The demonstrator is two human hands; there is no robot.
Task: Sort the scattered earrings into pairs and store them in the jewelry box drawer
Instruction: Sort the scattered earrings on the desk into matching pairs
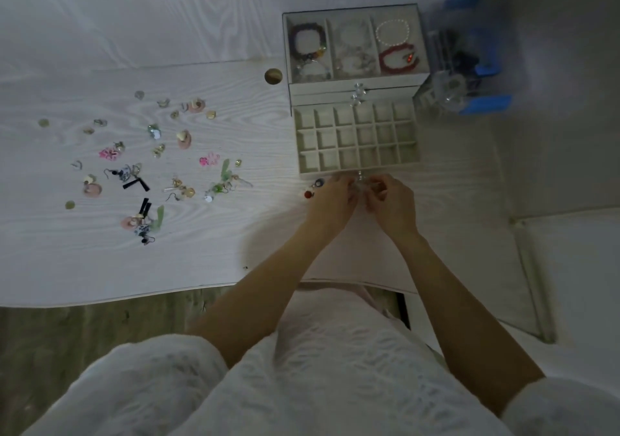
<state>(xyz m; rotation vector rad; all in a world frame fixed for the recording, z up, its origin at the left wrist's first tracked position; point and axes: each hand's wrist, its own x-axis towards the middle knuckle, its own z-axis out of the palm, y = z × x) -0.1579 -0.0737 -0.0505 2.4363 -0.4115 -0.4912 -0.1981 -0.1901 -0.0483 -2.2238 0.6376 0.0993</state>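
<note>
both hands meet just in front of the pulled-out jewelry box drawer (355, 140), at its near edge. the left hand (335, 197) and right hand (391, 200) have fingers curled inward toward each other around something small and pale between them; what exactly they pinch is too blurred to tell. two small earrings, one dark and one red (308, 195), lie on the white table (235, 251) just left of the left hand. the scattered earrings (144, 167) are spread across the table well to the left. the drawer's grid of small compartments looks bare. behind it, the jewelry box (355, 49) top tray holds bracelets (399, 58). a blue-and-clear organizer (469, 76) stands at far right.
</note>
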